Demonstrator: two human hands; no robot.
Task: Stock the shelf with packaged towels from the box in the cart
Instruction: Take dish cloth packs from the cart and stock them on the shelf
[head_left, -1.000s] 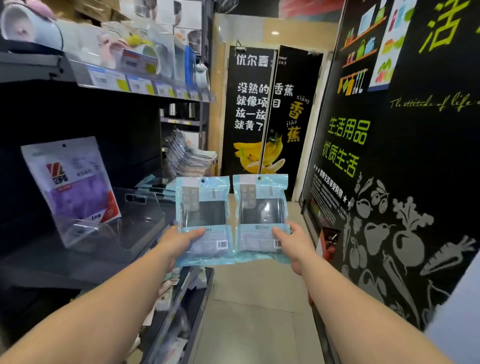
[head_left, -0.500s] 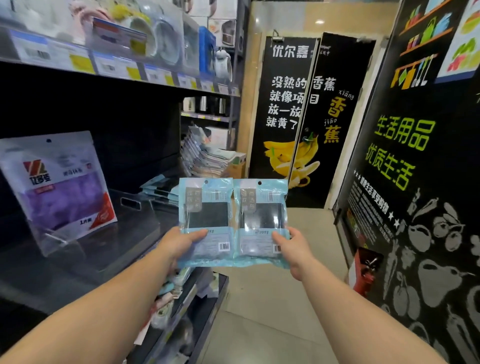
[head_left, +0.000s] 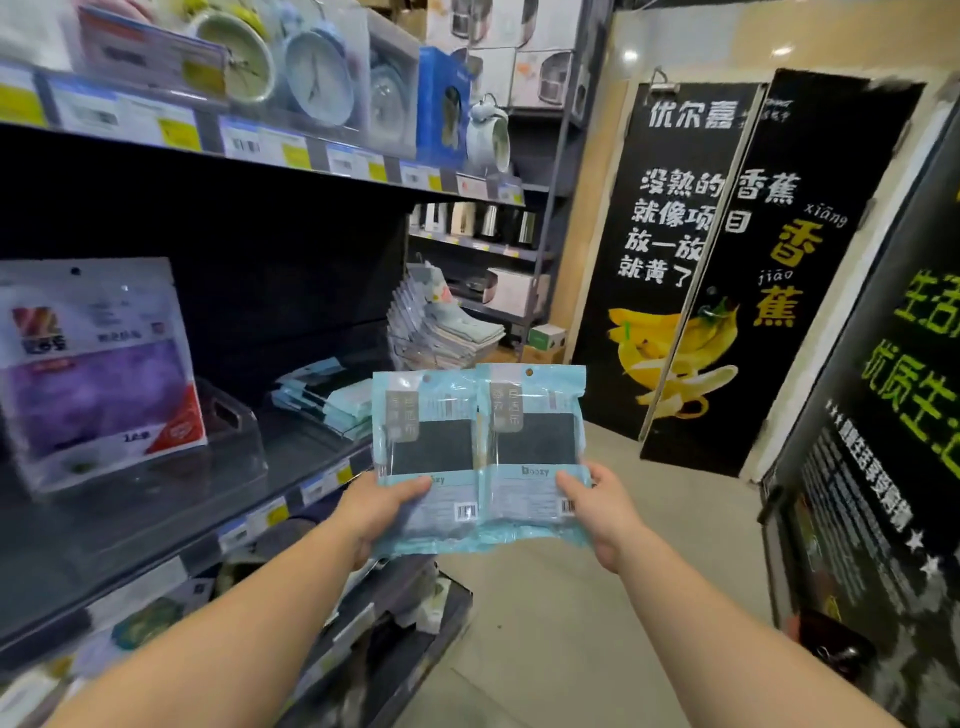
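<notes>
Thumbs lie across the front of each pack, remaining fingers hidden behind; both grips read as pinches at the lower corners. Left hand (head_left: 382, 512) holds the left light-blue plastic towel pack with the dark towel window (head_left: 426, 457); right hand (head_left: 602, 512) holds the right light-blue plastic towel pack of the same kind (head_left: 535, 447). Packs are upright, side by side, inner edges overlapping slightly, held out in the aisle just beyond the front edge of the dark middle shelf (head_left: 156, 519).

Step in hand, as judged: carrying both packs to the shelf. Likely destination is the low stack of matching light-blue packs (head_left: 332, 395) lying flat further back on that shelf. Doing it well probably means tipping the packs flat, squaring them together, and sliding them in under the upper shelf of boxed alarm clocks (head_left: 311, 78). Thin film is slippery; corner pinches could let a pack swing or drop.

Around: large purple-and-white pouch in a clear stand (head_left: 98, 374) at the left; clear acrylic divider tray (head_left: 228, 421) between it and the stack. Either could snag a pack corner if the approach drifts left. Fanned pile of pale folded packets (head_left: 441, 322) sits beyond. Black banana poster (head_left: 691, 270) across the aisle. Cart and box not in view.
</notes>
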